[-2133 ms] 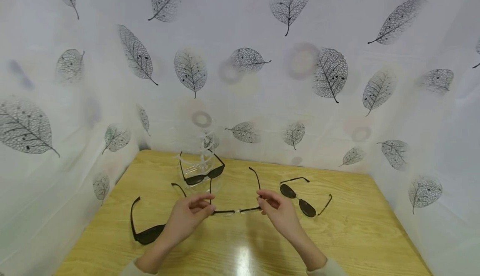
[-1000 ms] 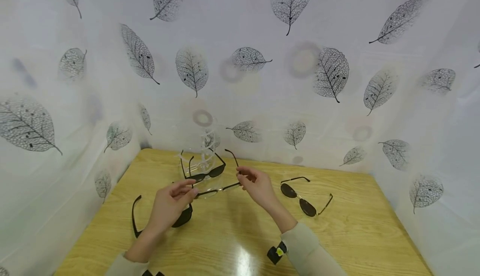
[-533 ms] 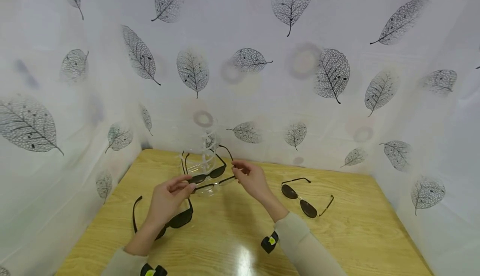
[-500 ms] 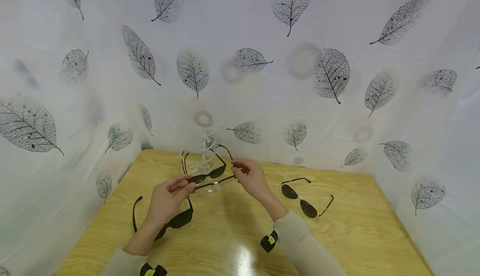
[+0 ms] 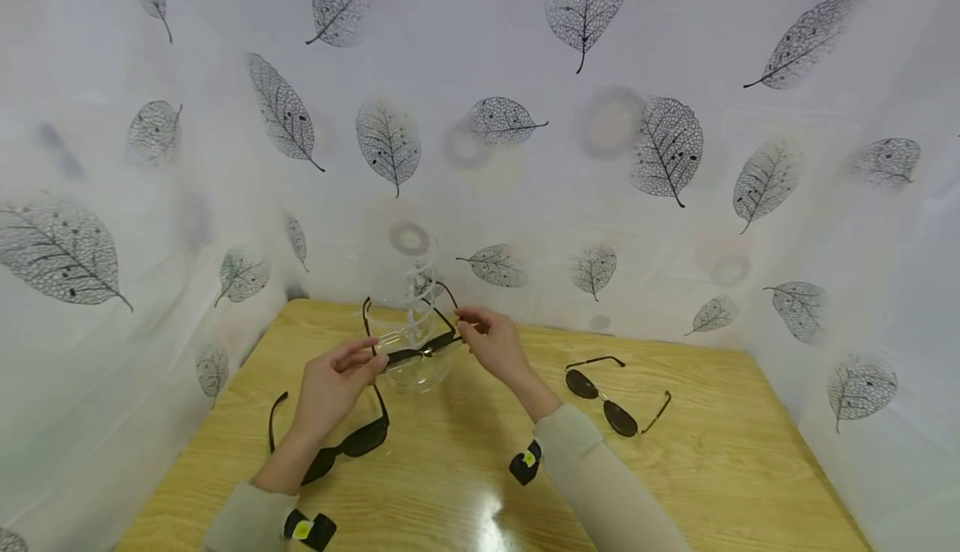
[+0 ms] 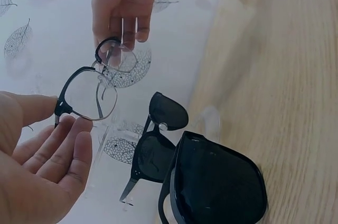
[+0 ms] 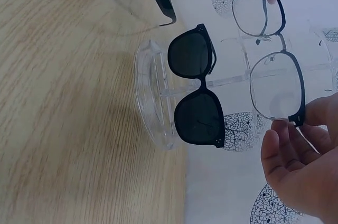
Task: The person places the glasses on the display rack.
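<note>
Black-browed eyeglasses [image 7: 302, 84] with clear lenses hang between my hands, temples pointing away from me. My left hand [image 5: 333, 389] pinches the left hinge corner between thumb and fingers. At the opposite corner my right hand [image 5: 495, 348] pinches the frame likewise. Behind the eyeglasses stands a clear plastic display stand [image 7: 150, 94] with a round base. Black sunglasses [image 7: 198, 115] sit low on this stand, below the held eyeglasses in the wrist views. Whether the eyeglasses touch the stand I cannot tell.
Large black sunglasses [image 5: 363, 438] lie on the wooden table [image 5: 720, 469] by my left forearm. Thin-framed sunglasses [image 5: 621, 419] lie to the right, temples unfolded. A leaf-printed white curtain [image 5: 525, 202] hangs behind and along both sides of the table.
Both hands have carried the eyeglasses away from me and to the left, up to the display stand. The view of the sunglasses on the stand is now partly covered.
</note>
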A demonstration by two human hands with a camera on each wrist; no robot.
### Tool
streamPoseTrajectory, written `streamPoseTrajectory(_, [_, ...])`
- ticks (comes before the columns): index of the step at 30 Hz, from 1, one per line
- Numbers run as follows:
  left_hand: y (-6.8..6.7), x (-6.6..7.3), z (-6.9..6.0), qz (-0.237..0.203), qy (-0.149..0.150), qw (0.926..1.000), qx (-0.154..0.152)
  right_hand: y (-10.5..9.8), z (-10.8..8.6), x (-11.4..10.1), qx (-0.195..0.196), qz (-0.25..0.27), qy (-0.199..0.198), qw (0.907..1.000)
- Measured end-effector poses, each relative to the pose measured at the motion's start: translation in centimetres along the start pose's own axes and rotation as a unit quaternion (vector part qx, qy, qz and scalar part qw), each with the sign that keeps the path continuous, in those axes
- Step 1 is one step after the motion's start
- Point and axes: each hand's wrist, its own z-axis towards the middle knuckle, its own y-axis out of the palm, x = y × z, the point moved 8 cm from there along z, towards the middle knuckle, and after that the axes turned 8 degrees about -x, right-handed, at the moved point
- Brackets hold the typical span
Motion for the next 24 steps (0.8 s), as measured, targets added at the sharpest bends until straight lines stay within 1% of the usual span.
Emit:
streamPoseTrajectory(4, [-0.2, -0.3, 0.5, 0.0, -0.013, 0.9999, 0.006, 0.2, 0.6, 0.2, -0.006, 0.0, 0.007, 1.0])
streamPoseTrajectory(7, [-0.3, -0.5, 0.8, 0.004, -0.022, 0.9997, 0.006, 0.4, 0.9, 0.4, -0.014, 0.003, 0.012, 0.9998])
streamPoseTrajectory(10, [-0.3, -0.5, 1.1, -0.001, -0.028, 0.9996, 0.007, 0.6, 1.3, 0.6, -0.021, 0.008, 0.017, 0.9996])
streamPoseTrajectory(14, [-0.4, -0.4, 1.5, -0.004, -0.034, 0.9993, 0.014, 0.7, 1.8, 0.9, -0.02, 0.014, 0.023, 0.9994])
streamPoseTrajectory(19, [-0.5, -0.6, 2.1, 0.0, -0.039, 0.999, 0.023, 1.1, 2.3, 1.1, -0.028, 0.027, 0.036, 0.9986])
streamPoseTrajectory(24, [-0.6, -0.7, 2.6, -0.001, -0.037, 0.9987, 0.036, 1.3, 2.6, 0.9, -0.033, 0.02, 0.03, 0.9988])
